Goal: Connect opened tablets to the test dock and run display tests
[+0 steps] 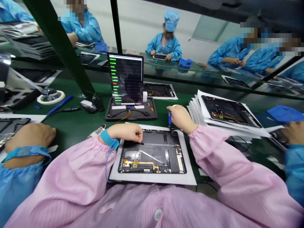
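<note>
An opened tablet housing [152,158] lies on a white sheet [190,175] right in front of me, its flat cables and orange flex cable [140,163] exposed. My left hand [129,132], with a blue wrist strap [108,139], is over the housing's upper left part. Its fingers are pinched at a tiny dark piece [142,143], too small to name. Beyond the housing's upper right corner, my right hand [180,116] is closed around an upright blue pen-shaped tool [169,117]. The tool's lower end is beside the sheet, above the green table [163,109].
Behind the housing, a lit tablet screen [127,80] stands in a black tray [152,112] with cables. Stacked sheets [201,118] bearing another housing [230,110] are at right. Co-workers' hands [30,137] [294,131] flank me. A tape roll [51,97] lies left.
</note>
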A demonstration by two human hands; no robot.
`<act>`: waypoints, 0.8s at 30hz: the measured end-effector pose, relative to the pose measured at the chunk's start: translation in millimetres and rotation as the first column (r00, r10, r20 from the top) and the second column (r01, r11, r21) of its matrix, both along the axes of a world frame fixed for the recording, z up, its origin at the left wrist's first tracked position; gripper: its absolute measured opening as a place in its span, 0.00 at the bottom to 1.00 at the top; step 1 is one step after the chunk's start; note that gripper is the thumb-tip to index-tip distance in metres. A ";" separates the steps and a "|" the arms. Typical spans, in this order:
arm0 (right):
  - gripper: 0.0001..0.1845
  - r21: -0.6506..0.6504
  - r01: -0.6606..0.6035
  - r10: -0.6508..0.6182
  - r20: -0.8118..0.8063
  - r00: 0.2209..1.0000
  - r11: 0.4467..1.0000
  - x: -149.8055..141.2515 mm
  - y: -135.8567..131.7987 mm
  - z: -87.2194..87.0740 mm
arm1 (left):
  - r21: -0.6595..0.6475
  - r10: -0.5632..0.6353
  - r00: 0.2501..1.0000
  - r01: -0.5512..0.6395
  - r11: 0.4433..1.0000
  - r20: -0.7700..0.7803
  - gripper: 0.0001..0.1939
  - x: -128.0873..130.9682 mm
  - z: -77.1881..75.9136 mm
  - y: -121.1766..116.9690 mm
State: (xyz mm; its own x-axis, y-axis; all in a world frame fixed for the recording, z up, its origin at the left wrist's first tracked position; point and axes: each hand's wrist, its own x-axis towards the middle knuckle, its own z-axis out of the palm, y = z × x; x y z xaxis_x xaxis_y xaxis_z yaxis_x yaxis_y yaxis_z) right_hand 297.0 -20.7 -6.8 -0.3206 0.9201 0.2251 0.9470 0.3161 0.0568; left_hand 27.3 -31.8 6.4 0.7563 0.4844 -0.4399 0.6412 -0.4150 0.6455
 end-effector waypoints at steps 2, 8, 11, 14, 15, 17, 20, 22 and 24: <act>0.25 -0.020 -0.044 0.045 0.065 0.997 0.999 -4.8 20.1 -8.8 | 0.002 0.000 1.000 0.000 1.000 0.021 0.08 0.2 -1.5 0.5; 0.40 0.124 0.018 -0.021 0.025 0.999 0.992 20.8 73.8 5.5 | 0.004 0.062 0.997 -0.063 0.998 0.048 0.06 2.3 -8.5 2.7; 0.42 0.052 0.272 -0.269 -0.069 0.961 0.961 40.9 103.7 10.7 | 0.003 0.068 0.996 -0.068 0.998 0.050 0.05 3.7 -6.1 1.7; 0.44 -0.135 0.355 -0.366 -0.061 0.929 0.925 50.3 122.0 -6.2 | -0.005 0.125 0.990 -0.125 0.992 0.072 0.07 4.7 -3.3 0.2; 0.44 -0.165 0.349 -0.361 -0.052 0.931 0.922 51.1 124.8 -13.6 | -0.006 0.153 0.983 -0.153 0.988 0.097 0.08 4.8 -3.1 0.3; 0.45 -0.175 0.322 -0.335 -0.049 0.941 0.931 50.8 126.4 -24.6 | 0.010 0.206 0.962 -0.211 0.977 0.178 0.12 5.2 -4.5 1.5; 0.45 -0.072 0.275 -0.280 -0.078 0.957 0.959 46.6 120.0 -24.0 | 0.081 0.288 0.906 -0.327 0.941 0.310 0.15 6.1 -10.0 5.5; 0.44 0.084 0.221 -0.211 -0.107 0.971 0.972 39.6 107.6 -14.4 | 0.128 0.346 0.865 -0.414 0.901 0.362 0.15 6.8 -14.4 8.3; 0.42 0.230 0.145 -0.116 -0.134 0.984 0.962 27.4 86.6 -2.2 | 0.171 0.396 0.829 -0.490 0.855 0.394 0.13 7.5 -18.2 10.3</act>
